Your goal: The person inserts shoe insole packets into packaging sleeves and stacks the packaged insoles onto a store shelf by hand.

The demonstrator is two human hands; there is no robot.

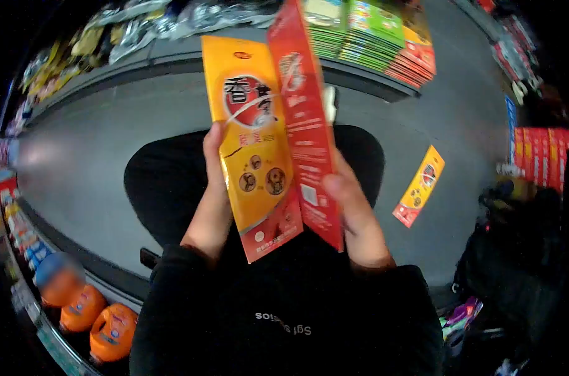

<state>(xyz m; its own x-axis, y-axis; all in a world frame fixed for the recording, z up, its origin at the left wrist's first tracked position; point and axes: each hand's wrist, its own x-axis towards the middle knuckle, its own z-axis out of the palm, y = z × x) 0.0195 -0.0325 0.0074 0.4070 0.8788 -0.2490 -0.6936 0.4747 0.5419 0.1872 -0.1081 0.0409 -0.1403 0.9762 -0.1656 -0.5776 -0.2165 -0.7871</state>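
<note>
My left hand (214, 172) is closed on the left edge of a flat yellow-and-red printed pack (256, 147), its front with dark characters in a red circle facing up. My right hand (352, 203) grips a red printed panel (308, 147) showing a barcode, tilted and nearly edge-on. Panel and pack meet in a V in front of my lap; I cannot tell whether they are joined. Another narrow yellow-and-red pack (420, 187) lies on the floor to the right.
Stacks of green printed packs (375, 31) and red-yellow packs (416, 53) sit on a low shelf ahead. Orange jugs (113, 332) stand at the lower left. Red boxes (543, 156) and a dark bag (510, 250) are to the right. Grey floor (96, 150) surrounds my bent legs.
</note>
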